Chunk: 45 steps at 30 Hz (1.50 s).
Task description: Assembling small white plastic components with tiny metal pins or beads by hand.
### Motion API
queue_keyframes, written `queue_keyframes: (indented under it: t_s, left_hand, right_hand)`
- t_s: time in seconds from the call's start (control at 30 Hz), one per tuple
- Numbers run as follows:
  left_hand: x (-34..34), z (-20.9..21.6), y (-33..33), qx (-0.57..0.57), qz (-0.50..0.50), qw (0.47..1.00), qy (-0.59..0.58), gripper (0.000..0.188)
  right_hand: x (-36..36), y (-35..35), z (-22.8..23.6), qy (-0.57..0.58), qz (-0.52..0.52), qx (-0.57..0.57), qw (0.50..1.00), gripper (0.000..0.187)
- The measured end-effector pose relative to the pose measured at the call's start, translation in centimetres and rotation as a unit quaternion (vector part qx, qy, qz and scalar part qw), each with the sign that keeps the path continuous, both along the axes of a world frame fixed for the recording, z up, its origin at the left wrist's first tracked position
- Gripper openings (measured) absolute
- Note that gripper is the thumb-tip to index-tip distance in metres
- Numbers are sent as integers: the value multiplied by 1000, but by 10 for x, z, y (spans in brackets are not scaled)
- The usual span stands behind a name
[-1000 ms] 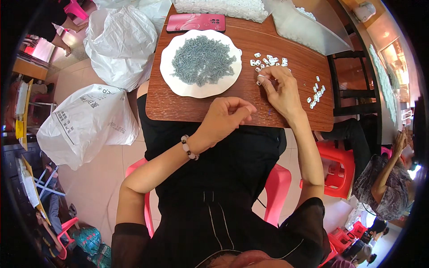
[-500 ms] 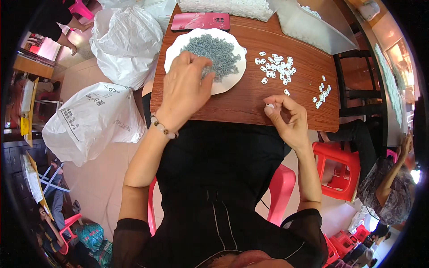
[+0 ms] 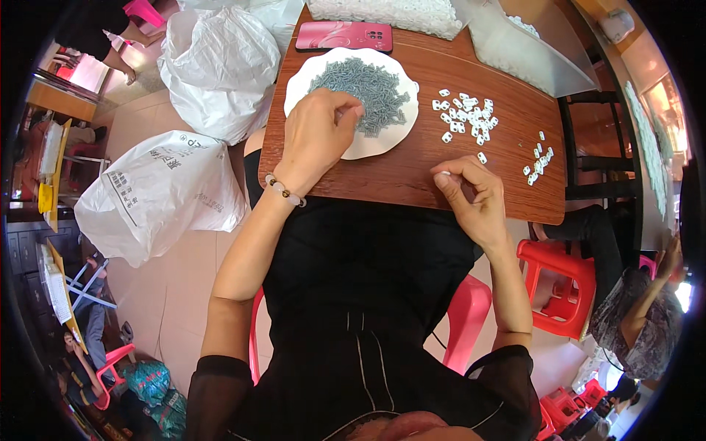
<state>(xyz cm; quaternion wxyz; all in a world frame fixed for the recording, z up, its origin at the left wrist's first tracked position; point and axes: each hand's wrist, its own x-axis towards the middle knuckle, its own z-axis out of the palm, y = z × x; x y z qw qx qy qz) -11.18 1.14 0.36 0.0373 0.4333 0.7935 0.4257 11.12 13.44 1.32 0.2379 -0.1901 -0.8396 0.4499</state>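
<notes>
My left hand (image 3: 320, 136) rests on the white plate (image 3: 382, 143), with its fingertips closed in the heap of small grey screws (image 3: 368, 84). My right hand (image 3: 471, 195) hovers at the near edge of the brown table (image 3: 412, 173), pinching a tiny white plastic piece (image 3: 444, 173) between thumb and forefinger. A loose pile of small white plastic pieces (image 3: 465, 116) lies to the right of the plate. A second, smaller cluster of white pieces (image 3: 539, 158) sits nearer the table's right edge.
A pink phone (image 3: 344, 35) lies behind the plate. Clear bags of white parts (image 3: 390, 9) sit at the table's far side. White plastic sacks (image 3: 158, 195) stand on the floor to the left. Red stools (image 3: 562, 283) and another person (image 3: 640, 323) are on the right.
My left hand moved from the table's near edge up onto the plate of screws. My right hand drew back from the white pieces to the near edge, holding one piece.
</notes>
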Motion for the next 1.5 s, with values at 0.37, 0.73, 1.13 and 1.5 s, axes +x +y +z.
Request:
queue_keyframes:
  t_s: [0.37, 0.73, 1.13, 1.5]
  left_hand:
    - [-6, 1, -2, 146, -68, 921, -356, 19]
    - [7, 14, -8, 147, -89, 843, -509, 21]
    - [38, 7, 3, 221, -78, 880, -412, 20]
    - [60, -1, 2, 136, -135, 918, -346, 14]
  right_hand:
    - [-64, 9, 10, -7, 20, -19, 1000, 9]
    - [-94, -1, 11, 12, 65, -140, 988, 17]
    - [-74, 1, 9, 38, 75, -311, 947, 16]
    - [-29, 2, 11, 3, 38, -311, 950, 11]
